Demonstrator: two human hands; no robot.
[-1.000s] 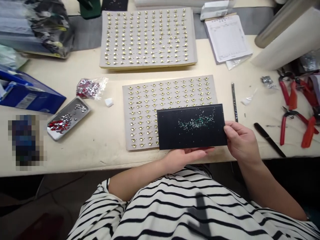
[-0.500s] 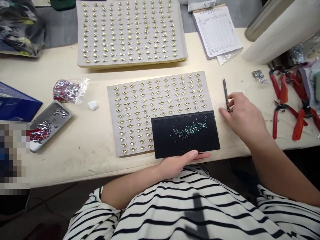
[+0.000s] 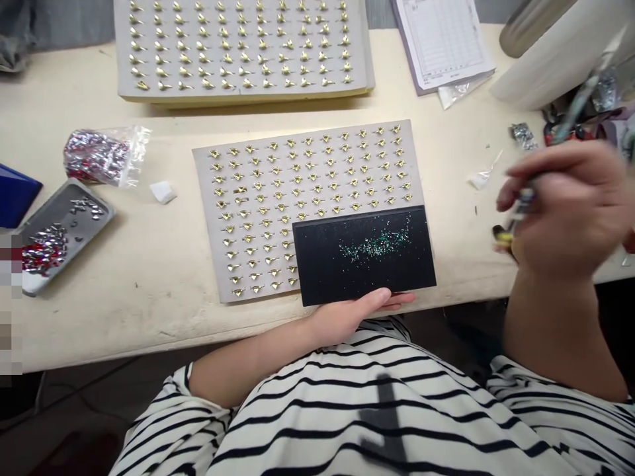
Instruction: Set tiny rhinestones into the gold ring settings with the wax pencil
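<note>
My left hand (image 3: 350,314) is closed on the lower edge of a flat black tray (image 3: 317,277), its thumb on top and fingers beneath. Tiny glittering green and pale stones (image 3: 374,246) are scattered over the tray's middle. The tray covers the lower right corner of a grey foam board (image 3: 211,218) set with rows of gold rings (image 3: 296,178). Raised at the right, my right hand (image 3: 570,205) is blurred but closed round a slim pen-like tool (image 3: 585,96). One end points up and away; a yellow-and-black end (image 3: 503,237) shows below the fingers.
A second ring board (image 3: 248,92) lies at the back. On the left are a bag of red and silver pieces (image 3: 96,157), a grey metal tray (image 3: 94,231) and a white lump (image 3: 163,192). A form pad (image 3: 441,46) and a white roll (image 3: 550,66) stand back right.
My right hand has taken up the pen-like tool from the table and lifted it to the right. The left hand still holds the black tray; the view has shifted slightly.
</note>
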